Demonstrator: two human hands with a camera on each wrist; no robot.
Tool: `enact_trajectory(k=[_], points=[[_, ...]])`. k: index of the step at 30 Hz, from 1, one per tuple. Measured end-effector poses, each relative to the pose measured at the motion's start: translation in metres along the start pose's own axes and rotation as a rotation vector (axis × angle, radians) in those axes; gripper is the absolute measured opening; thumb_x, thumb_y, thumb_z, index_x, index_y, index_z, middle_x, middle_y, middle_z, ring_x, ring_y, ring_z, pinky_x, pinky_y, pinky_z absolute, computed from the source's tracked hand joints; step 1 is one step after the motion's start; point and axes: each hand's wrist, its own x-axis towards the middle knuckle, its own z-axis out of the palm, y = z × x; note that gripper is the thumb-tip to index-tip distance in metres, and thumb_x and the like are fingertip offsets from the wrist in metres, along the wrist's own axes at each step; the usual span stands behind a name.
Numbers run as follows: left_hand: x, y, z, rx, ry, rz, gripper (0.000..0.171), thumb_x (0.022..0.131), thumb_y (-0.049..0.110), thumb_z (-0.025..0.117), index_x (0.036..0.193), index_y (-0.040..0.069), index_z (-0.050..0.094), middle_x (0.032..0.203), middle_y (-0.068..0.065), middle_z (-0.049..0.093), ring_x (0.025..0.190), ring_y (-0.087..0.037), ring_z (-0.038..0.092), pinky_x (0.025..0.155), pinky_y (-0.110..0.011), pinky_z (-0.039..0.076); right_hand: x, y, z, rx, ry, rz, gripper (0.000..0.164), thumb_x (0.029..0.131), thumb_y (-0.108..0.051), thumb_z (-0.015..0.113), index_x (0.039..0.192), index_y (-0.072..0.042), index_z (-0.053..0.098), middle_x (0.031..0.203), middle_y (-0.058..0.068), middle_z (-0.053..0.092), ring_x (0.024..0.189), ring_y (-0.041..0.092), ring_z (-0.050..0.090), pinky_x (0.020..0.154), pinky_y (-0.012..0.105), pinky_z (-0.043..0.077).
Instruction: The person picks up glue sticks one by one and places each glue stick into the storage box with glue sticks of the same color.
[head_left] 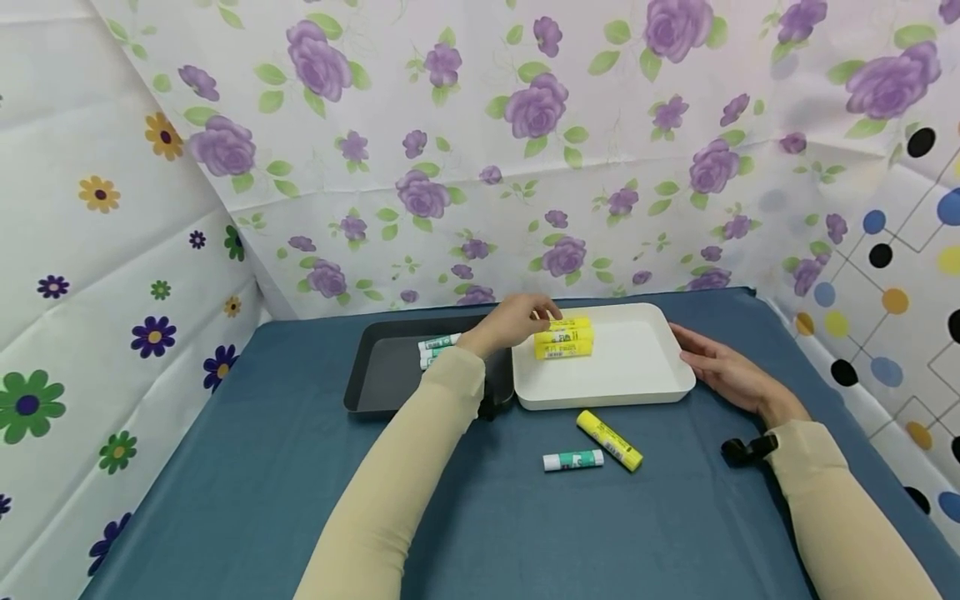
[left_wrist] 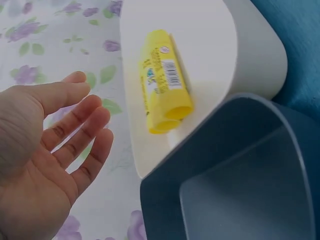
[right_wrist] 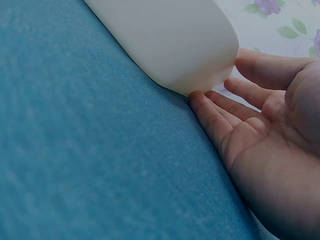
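Yellow glue sticks (head_left: pixel 564 349) lie side by side at the left of the white tray (head_left: pixel 637 367). My left hand (head_left: pixel 517 321) hovers over their far-left end. In the left wrist view its fingers are loosely bent, apart from the glue sticks, with nothing between them. At the tray's right end, my right hand (head_left: pixel 723 371) touches the wall with extended fingertips, the thumb near the rim in the right wrist view. White-and-green glue sticks (head_left: pixel 429 354) lie in the dark grey tray (head_left: pixel 375 375), partly hidden by the left forearm.
On the blue cloth (head_left: pixel 262 492) in front of the white tray lie a loose yellow glue stick (head_left: pixel 609 441) and a white-and-green glue stick (head_left: pixel 573 461). The two trays stand against each other. A floral curtain (head_left: pixel 450 167) hangs behind the table.
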Motion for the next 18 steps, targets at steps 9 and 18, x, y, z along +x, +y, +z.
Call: enact_trajectory(k=[9, 18], points=[[-0.015, 0.005, -0.006, -0.117, 0.047, 0.034, 0.024, 0.108, 0.015, 0.059, 0.129, 0.012, 0.071, 0.123, -0.007, 0.067, 0.110, -0.023, 0.060, 0.097, -0.036, 0.052, -0.001, 0.000, 0.000, -0.017, -0.007, -0.009, 0.069, 0.114, -0.020, 0.045, 0.170, -0.018, 0.003, 0.175, 0.010, -0.004, 0.160, 0.026, 0.004, 0.105, 0.011, 0.039], [-0.031, 0.009, -0.005, -0.213, 0.074, 0.092, 0.023, 0.107, 0.013, 0.061, 0.128, 0.012, 0.072, 0.119, -0.007, 0.067, 0.108, -0.023, 0.062, 0.096, -0.035, 0.053, -0.002, -0.001, 0.001, -0.004, -0.002, -0.001, 0.070, 0.114, -0.021, 0.046, 0.170, -0.019, 0.003, 0.175, 0.008, -0.004, 0.160, 0.020, 0.006, 0.106, 0.011, 0.039]])
